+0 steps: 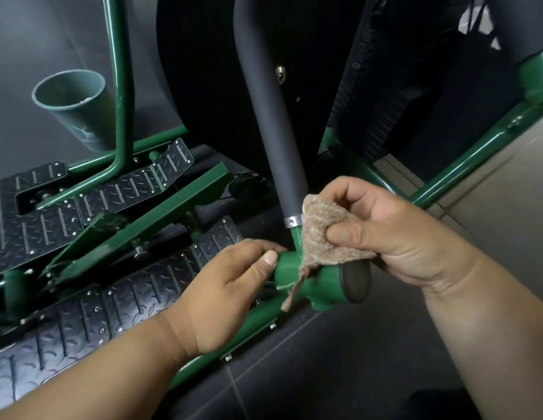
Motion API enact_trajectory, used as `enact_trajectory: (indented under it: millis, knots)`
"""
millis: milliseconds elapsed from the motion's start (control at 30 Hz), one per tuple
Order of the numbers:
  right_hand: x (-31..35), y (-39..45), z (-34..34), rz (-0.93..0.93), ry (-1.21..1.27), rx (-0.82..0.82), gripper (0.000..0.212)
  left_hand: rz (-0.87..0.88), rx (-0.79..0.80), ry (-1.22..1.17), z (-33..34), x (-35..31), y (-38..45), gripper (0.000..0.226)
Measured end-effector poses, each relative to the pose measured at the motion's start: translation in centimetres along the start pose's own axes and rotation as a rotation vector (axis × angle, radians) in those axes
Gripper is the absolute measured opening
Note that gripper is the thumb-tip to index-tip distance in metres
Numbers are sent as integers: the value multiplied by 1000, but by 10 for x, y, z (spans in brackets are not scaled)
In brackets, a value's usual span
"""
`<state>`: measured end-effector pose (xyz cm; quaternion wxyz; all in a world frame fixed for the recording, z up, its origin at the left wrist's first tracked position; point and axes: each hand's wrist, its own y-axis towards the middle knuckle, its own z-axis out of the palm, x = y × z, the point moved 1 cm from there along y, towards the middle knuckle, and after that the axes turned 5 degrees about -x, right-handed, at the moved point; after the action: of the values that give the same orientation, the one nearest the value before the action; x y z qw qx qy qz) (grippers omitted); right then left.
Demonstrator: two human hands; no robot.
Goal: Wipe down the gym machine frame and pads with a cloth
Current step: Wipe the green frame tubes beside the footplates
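Note:
A green gym machine frame (320, 283) fills the view, with a round green joint capped by a black end plug (356, 281) at centre. A black foam-padded handle bar (273, 116) rises from that joint, ending at a silver clamp (293, 221). My right hand (385, 231) pinches a tan fuzzy cloth (322, 234) and holds it against the green post just under the clamp. A corner of the cloth hangs down over the joint. My left hand (231, 286) grips the left side of the green joint, thumb on top.
Black diamond-plate foot pedals (91, 310) lie to the left on green beams. A green cup holder (73, 101) is fixed to a green upright at upper left. A black flywheel housing (203, 71) stands behind. Dark floor tiles (340, 374) lie below, and a beige surface lies right.

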<state>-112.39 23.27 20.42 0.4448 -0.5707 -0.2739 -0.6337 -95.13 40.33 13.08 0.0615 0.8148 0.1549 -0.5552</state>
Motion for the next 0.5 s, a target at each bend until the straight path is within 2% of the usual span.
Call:
enact_trajectory:
  millis: [100,200,300,400,500]
  knots:
    - [21,-8,8,-17,-249,-34,23,5,31,-6,-1,4,2,38]
    - [33,-16,20,-71,-474,-39,28,-53,46,-167,-3,2,2,37]
    - [31,-25,34,-155,-712,4,29,-54,105,-236,-5,3,5,46]
    - [25,-31,38,-206,-834,3,27,-58,99,-283,-8,3,7,50]
    - [17,-33,36,-302,-835,-8,26,-67,91,-295,-8,5,9,48]
